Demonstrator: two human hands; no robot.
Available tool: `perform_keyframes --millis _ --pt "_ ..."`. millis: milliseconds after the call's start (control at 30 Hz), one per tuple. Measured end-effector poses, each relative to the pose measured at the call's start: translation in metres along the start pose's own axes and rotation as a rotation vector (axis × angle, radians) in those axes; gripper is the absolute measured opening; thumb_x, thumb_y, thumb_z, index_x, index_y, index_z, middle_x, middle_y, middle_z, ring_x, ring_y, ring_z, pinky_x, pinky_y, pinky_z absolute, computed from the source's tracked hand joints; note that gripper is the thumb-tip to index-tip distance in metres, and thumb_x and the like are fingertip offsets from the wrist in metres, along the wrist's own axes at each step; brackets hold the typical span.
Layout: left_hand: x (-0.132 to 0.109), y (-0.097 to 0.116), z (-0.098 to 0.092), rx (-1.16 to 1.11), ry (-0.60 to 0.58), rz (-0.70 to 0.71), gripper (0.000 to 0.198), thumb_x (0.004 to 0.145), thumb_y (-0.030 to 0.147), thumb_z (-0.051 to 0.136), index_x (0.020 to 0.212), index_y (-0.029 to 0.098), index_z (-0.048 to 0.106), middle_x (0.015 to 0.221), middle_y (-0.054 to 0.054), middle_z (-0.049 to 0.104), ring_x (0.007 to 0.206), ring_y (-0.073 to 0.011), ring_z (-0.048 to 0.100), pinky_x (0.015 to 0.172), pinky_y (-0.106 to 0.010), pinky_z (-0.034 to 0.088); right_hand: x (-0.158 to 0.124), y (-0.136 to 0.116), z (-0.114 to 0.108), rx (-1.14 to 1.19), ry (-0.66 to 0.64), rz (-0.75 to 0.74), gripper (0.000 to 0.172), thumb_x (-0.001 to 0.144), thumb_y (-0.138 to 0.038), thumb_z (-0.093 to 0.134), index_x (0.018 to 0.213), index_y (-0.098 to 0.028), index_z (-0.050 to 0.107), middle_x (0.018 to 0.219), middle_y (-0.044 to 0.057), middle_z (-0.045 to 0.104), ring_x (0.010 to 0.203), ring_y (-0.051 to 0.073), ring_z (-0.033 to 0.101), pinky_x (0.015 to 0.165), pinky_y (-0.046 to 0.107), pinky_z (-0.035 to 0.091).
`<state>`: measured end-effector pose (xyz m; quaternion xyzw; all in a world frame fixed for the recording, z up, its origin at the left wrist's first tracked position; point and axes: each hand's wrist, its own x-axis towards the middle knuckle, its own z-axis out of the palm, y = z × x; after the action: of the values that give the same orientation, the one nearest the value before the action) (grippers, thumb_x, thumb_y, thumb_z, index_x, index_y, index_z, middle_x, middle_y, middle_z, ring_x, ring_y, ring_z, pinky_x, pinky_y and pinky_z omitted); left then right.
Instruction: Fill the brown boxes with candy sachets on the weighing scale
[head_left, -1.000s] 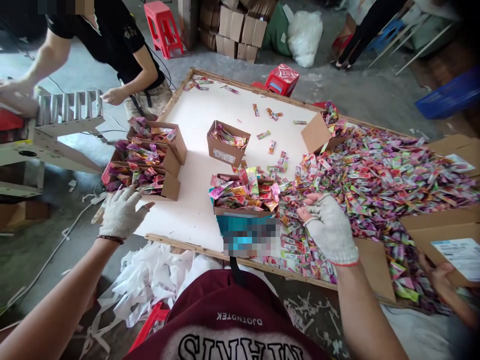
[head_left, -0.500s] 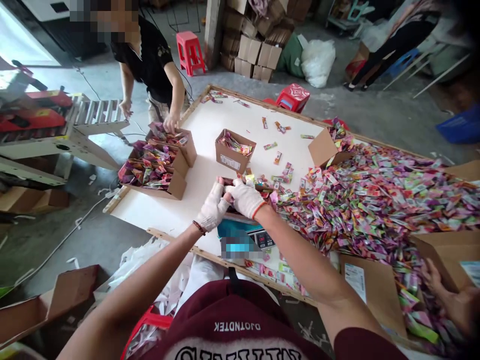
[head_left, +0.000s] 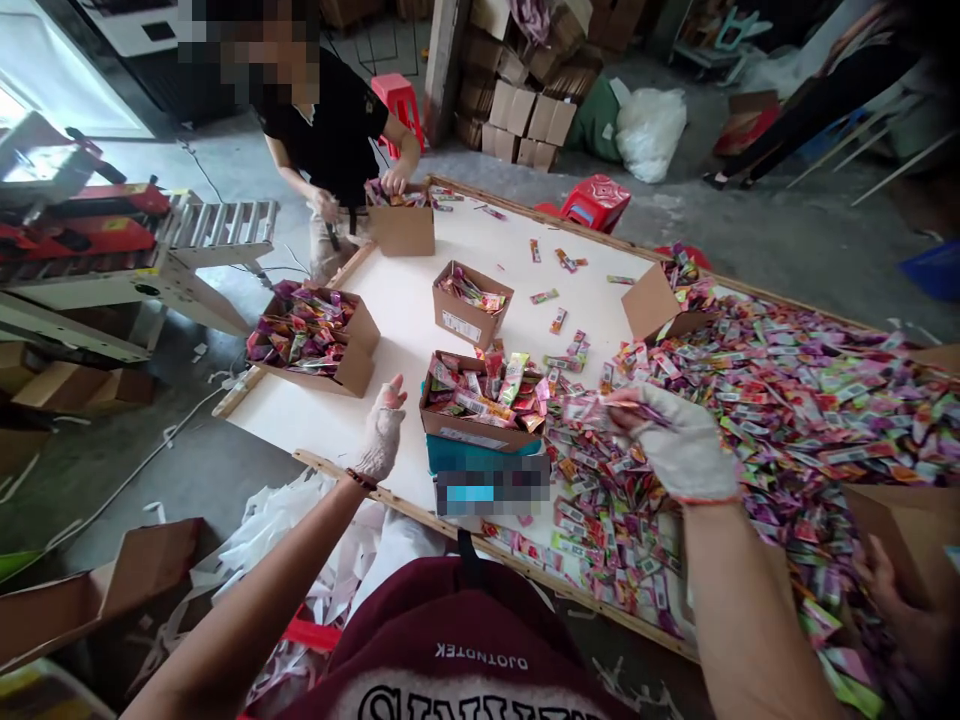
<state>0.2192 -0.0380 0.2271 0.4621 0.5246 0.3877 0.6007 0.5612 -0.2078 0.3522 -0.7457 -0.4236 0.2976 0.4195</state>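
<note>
A cardboard box (head_left: pixel 439 418) filled with small colourful wrapped packets rests on a teal digital scale (head_left: pixel 450 460) near the table's front edge. My left hand (head_left: pixel 384 435), in a white fingerless-tipped glove, is to the left of this box, apart from it, with fingers stretched out and nothing held. Over the edge of a large heap of packets (head_left: pixel 795 390), my gloved right hand (head_left: pixel 679 445) pinches a wrapped packet (head_left: pixel 589 408), whose end points toward the box. The pinched packet is slightly blurred, and I cannot tell whether there is more than one.
Behind the scale stands another filled box (head_left: pixel 469 325); a wider one (head_left: pixel 352 365) is at left. A co-worker's hands (head_left: pixel 397 178) are at a filled box (head_left: pixel 401 230) on the far corner. An open carton (head_left: pixel 892 540) and another person's hand (head_left: pixel 889 575) are at right.
My hands have left the box on the scale: the left went left and opened, the right went right to the heap and took a packet. The co-worker's box has moved to the far corner.
</note>
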Motion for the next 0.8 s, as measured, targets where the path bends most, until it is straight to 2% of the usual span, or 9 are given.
perform_keyframes --millis 100,200,300,367,433,500,567,667,800 --pt "-0.017 -0.023 -0.027 0.07 0.057 -0.129 0.077 0.093 0.072 0.038 0.149 0.02 0.05 0.16 -0.017 0.041 0.141 -0.0322 0.048 0.113 -0.05 0.041 -0.02 0.019 -0.042 -0.438 0.076 -0.03 0.028 0.071 -0.032 0.077 0.098 -0.024 0.074 0.101 0.014 0.071 0.088 0.03 0.067 0.074 0.044 0.056" --pt "-0.042 -0.053 -0.052 0.122 0.106 -0.235 0.078 0.091 0.071 0.04 0.147 0.018 0.05 0.158 -0.018 0.044 0.14 -0.0313 0.05 0.112 -0.049 0.043 -0.023 0.01 -0.033 -0.563 0.05 -0.048 0.049 0.073 -0.032 0.073 0.121 -0.022 0.068 0.115 0.015 0.069 0.098 0.03 0.068 0.081 0.043 0.057" --pt "-0.07 -0.077 -0.065 0.174 0.113 -0.302 0.077 0.089 0.072 0.045 0.143 0.017 0.055 0.155 -0.019 0.047 0.135 -0.0325 0.055 0.108 -0.047 0.048 -0.003 -0.02 0.022 -0.442 -0.109 -0.034 0.043 0.089 -0.038 0.06 0.13 -0.024 0.061 0.106 0.01 0.073 0.085 0.023 0.07 0.075 0.034 0.056" --pt "-0.086 -0.086 -0.069 0.208 0.095 -0.335 0.076 0.089 0.072 0.046 0.14 0.017 0.057 0.153 -0.02 0.05 0.132 -0.0329 0.057 0.105 -0.045 0.051 0.018 -0.041 0.069 -0.53 -0.156 -0.092 0.043 0.088 -0.039 0.064 0.128 -0.024 0.062 0.108 0.01 0.073 0.092 0.024 0.07 0.081 0.035 0.054" --pt "-0.097 -0.091 -0.07 0.228 0.078 -0.349 0.075 0.09 0.07 0.045 0.14 0.016 0.056 0.151 -0.02 0.052 0.132 -0.0323 0.058 0.104 -0.044 0.051 0.038 -0.056 0.113 -0.66 -0.245 -0.098 0.052 0.082 -0.044 0.072 0.129 -0.023 0.061 0.11 0.013 0.072 0.095 0.027 0.069 0.083 0.039 0.053" --pt "-0.105 -0.093 -0.07 0.23 0.073 -0.347 0.073 0.092 0.068 0.043 0.141 0.015 0.055 0.149 -0.02 0.053 0.132 -0.0315 0.058 0.105 -0.044 0.051 0.052 -0.064 0.145 -0.717 -0.317 -0.124 0.052 0.08 -0.038 0.074 0.128 -0.023 0.062 0.112 0.014 0.07 0.095 0.028 0.068 0.082 0.042 0.052" --pt "-0.109 -0.093 -0.071 0.216 0.092 -0.343 0.072 0.093 0.068 0.042 0.141 0.015 0.056 0.147 -0.02 0.055 0.132 -0.0315 0.058 0.105 -0.046 0.051 0.058 -0.066 0.163 -0.695 -0.348 -0.19 0.037 0.082 -0.023 0.066 0.119 -0.022 0.066 0.109 0.01 0.07 0.094 0.024 0.067 0.083 0.04 0.05" --pt "-0.112 -0.095 -0.075 0.181 0.126 -0.331 0.072 0.094 0.068 0.041 0.141 0.016 0.056 0.146 -0.02 0.056 0.131 -0.0321 0.058 0.105 -0.047 0.05 0.06 -0.066 0.162 -0.606 -0.369 -0.297 0.024 0.08 -0.011 0.053 0.094 -0.021 0.071 0.093 0.003 0.07 0.09 0.018 0.065 0.083 0.032 0.048" --pt "-0.112 -0.098 -0.079 0.156 0.159 -0.327 0.073 0.09 0.069 0.047 0.138 0.015 0.059 0.147 -0.021 0.055 0.129 -0.0328 0.06 0.104 -0.048 0.051 0.057 -0.06 0.123 -0.436 -0.319 -0.327 0.019 0.08 -0.014 0.048 0.084 -0.02 0.066 0.08 -0.002 0.068 0.077 0.013 0.062 0.074 0.024 0.049"
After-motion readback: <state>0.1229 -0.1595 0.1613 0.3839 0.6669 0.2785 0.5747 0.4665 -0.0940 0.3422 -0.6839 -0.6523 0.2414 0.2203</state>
